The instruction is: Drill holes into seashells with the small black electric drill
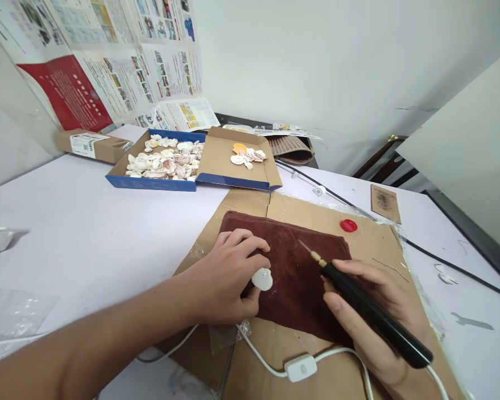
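Observation:
My left hand [237,278] pinches a small white seashell [263,279] between thumb and fingers, low over a dark brown cloth [304,294]. A short row of dark dots shows on the shell. In my right hand [375,316] lies a pen-style electric drill [370,311] with a black handle, a brass chuck and a thin bit. Its bit points up and left above the cloth, apart from the shell. A white cord leaves the handle's rear end, and an inline switch [300,368] rests on the cardboard [270,355] below the cloth.
Behind, a blue-edged box [152,182] holds many seashells, and several more lie on its open lid [216,155]. A red cap [349,225] sits on the cardboard near a black cable [337,194]. At right are a flat wrench [471,321] and a stained wooden piece [385,203].

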Tool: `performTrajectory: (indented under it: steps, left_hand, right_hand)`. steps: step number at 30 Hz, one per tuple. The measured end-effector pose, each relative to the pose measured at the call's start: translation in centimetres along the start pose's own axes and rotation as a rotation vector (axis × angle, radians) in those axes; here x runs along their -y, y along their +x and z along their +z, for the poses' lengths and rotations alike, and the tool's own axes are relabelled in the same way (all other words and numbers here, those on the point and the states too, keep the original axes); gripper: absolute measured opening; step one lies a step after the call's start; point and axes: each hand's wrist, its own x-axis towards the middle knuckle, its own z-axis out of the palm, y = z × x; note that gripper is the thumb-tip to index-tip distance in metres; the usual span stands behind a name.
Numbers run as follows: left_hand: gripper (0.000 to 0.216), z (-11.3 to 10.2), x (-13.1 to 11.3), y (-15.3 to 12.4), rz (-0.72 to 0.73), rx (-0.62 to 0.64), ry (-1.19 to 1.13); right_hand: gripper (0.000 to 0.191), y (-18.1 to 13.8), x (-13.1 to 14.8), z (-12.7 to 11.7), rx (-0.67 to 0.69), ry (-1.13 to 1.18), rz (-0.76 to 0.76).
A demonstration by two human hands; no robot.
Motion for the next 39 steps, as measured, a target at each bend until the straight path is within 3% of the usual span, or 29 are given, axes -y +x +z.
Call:
performTrajectory:
  steps: [4, 7, 14, 39]
  left_hand:
    - [0.029, -0.3, 0.8, -0.1, -0.007, 0.017, -0.06]
    - [0.023, -0.4, 1.1, -0.2, -0.027, 0.023, -0.107]
    - [0.021, -1.1, 1.5, 0.0, -0.053, 0.064, -0.168]
    - [0.017, -1.0, 2.2, 0.0, -0.021, 0.035, -0.207]
  right_hand:
    - [0.011, 0.4, 0.9, 0.7, 0.121, 0.228, 0.123]
    - [0.017, 0.5, 1.0, 1.3, 0.235, 0.386, 0.278]
    - [0.024, 0.3, 1.0, 1.9, 0.326, 0.331, 0.4]
    - [0.022, 0.5, 1.3, 2.0, 0.344, 0.317, 0.416]
